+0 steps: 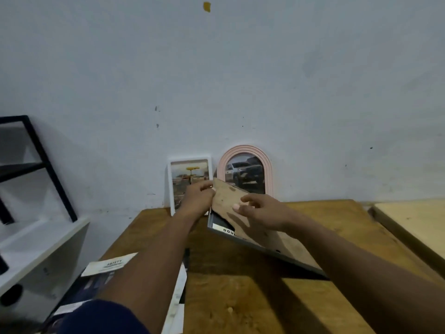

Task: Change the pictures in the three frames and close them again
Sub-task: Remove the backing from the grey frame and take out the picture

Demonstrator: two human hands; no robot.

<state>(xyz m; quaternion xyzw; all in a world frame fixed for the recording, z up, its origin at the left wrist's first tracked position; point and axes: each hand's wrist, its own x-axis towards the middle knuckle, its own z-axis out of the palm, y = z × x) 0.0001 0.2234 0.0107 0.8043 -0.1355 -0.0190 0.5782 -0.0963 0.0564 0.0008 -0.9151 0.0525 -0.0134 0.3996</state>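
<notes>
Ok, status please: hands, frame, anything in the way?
Left hand grips backing board corner. Right hand touches board. Grey frame tilted, back up, not closed. Nothing in the way.

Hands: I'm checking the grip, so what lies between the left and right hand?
In the head view, the brown backing board of the grey frame lies between the left hand and the right hand.

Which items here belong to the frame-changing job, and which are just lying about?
Job:
grey rectangular frame with brown backing board, gripped by left hand, touched by right hand
white rectangular frame
pink arched frame
loose printed sheets

Lying about:
black metal rack
white cabinet
</notes>
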